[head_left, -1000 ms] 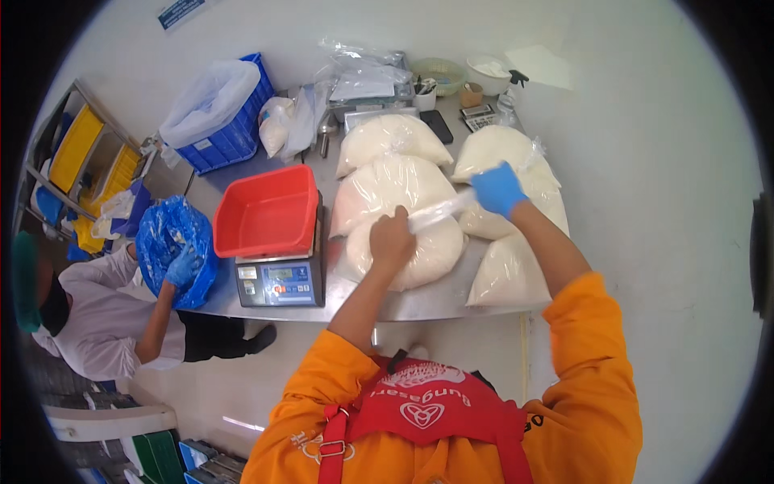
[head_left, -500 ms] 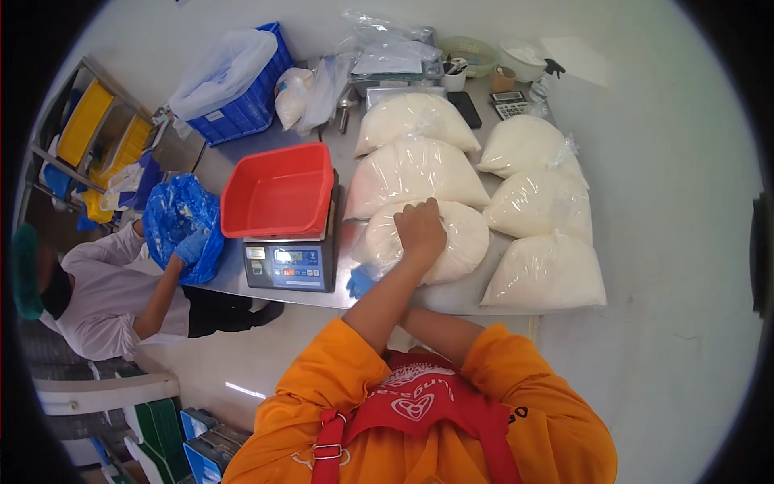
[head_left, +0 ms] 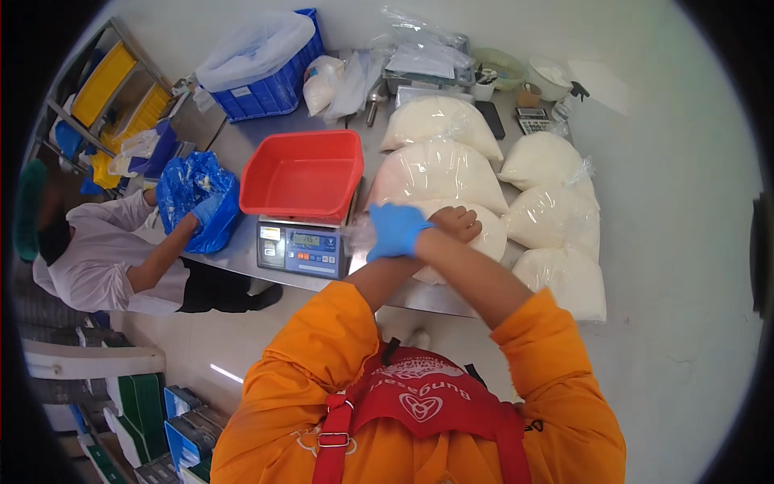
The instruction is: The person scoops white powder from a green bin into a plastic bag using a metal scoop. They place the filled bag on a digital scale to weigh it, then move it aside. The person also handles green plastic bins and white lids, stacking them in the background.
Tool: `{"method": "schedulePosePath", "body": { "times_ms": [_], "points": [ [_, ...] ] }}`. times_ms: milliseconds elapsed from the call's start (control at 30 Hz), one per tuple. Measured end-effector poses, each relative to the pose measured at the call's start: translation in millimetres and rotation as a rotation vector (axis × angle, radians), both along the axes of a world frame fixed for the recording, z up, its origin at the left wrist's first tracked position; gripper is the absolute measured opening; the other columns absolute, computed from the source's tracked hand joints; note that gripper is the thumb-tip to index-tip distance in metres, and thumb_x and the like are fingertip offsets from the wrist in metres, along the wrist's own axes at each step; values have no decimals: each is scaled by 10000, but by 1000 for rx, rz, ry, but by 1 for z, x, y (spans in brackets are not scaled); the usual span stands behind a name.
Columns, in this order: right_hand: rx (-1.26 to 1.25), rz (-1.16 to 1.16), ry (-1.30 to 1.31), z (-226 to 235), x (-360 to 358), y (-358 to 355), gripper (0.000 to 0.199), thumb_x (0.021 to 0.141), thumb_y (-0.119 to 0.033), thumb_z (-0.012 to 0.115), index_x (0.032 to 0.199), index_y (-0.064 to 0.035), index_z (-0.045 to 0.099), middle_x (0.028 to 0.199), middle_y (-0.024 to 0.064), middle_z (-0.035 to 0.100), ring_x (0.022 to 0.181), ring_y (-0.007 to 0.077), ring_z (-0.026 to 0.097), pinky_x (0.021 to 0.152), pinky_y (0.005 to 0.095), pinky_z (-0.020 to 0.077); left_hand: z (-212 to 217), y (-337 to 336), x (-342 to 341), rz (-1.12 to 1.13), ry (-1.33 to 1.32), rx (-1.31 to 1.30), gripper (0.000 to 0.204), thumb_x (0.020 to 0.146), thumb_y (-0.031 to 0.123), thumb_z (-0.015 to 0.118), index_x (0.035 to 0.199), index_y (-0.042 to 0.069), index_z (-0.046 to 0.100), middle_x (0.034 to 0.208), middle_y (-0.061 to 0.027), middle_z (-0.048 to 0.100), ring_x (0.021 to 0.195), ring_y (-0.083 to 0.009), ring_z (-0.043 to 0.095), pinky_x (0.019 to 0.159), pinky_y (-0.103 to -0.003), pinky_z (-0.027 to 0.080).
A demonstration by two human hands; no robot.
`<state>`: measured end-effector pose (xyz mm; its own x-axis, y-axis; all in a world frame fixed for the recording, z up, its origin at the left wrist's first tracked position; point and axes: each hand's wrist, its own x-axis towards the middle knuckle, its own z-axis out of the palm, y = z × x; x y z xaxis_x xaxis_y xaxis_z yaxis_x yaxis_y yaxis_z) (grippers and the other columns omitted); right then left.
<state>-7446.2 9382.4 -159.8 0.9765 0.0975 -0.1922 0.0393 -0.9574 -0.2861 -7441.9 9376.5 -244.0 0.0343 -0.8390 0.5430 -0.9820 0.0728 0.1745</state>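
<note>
My forearms cross over the nearest clear plastic bag of white powder (head_left: 487, 244) at the front of the metal table. My bare left hand (head_left: 457, 223) lies on top of this bag, its fingers curled closed; what they hold is hidden. In a blue glove, my right hand (head_left: 395, 230) is closed at the bag's left side, and loose clear film sticks out beside it. Behind it sit two more filled bags, the middle one (head_left: 439, 173) and the far one (head_left: 443, 125). Several similar bags (head_left: 542, 216) stand in a row to the right.
Left of the bags, a red tray (head_left: 302, 173) rests on a digital scale (head_left: 302, 250). A co-worker's gloved hand (head_left: 208, 211) is in a blue plastic bag (head_left: 189, 181) farther left. At the back are a lined blue crate (head_left: 270, 93), a metal scoop (head_left: 373, 107), a phone and a calculator (head_left: 533, 121).
My gloved right hand has come up from the table edge and over my left forearm to the bag's left side. The bare left hand stays on the bag. The view has shifted slightly.
</note>
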Motion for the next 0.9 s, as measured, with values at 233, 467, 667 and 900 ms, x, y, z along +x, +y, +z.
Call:
{"method": "schedulePosePath", "body": {
  "times_ms": [233, 467, 667, 900],
  "points": [
    [-330, 101, -120, -123, 86, -188, 212, 827, -157, 561, 916, -56, 726, 879, 169, 698, 678, 281, 663, 613, 410, 521, 4, 24, -16, 233, 430, -226, 93, 810, 111, 638, 862, 55, 584, 810, -119, 562, 725, -337, 551, 628, -409, 454],
    [1057, -581, -220, -82, -67, -151, 207, 749, 29, 524, 859, -49, 681, 741, 47, 598, 576, 176, 501, 540, 305, 432, -20, 2, -33, 859, 1222, -406, 164, 812, 184, 748, 833, 60, 642, 762, -26, 585, 682, -125, 543, 605, -309, 432],
    [571, -494, -866, -62, -130, -39, 155, 713, 38, 538, 851, -23, 501, 906, 167, 467, 812, 352, 519, 708, 408, 437, -1, 12, -24, 528, 1922, -148, 266, 876, 255, 689, 940, 0, 653, 863, -96, 656, 673, -141, 596, 609, -289, 491],
    [568, -609, -1004, -57, -123, -31, 347, 676, 64, 538, 993, -21, 427, 988, 195, 432, 881, 399, 485, 750, 471, 419, 15, 47, -19, 330, 1148, 218, 196, 828, 38, 589, 1014, 0, 639, 927, -69, 651, 871, -176, 613, 798, -314, 495]
  ]
}}
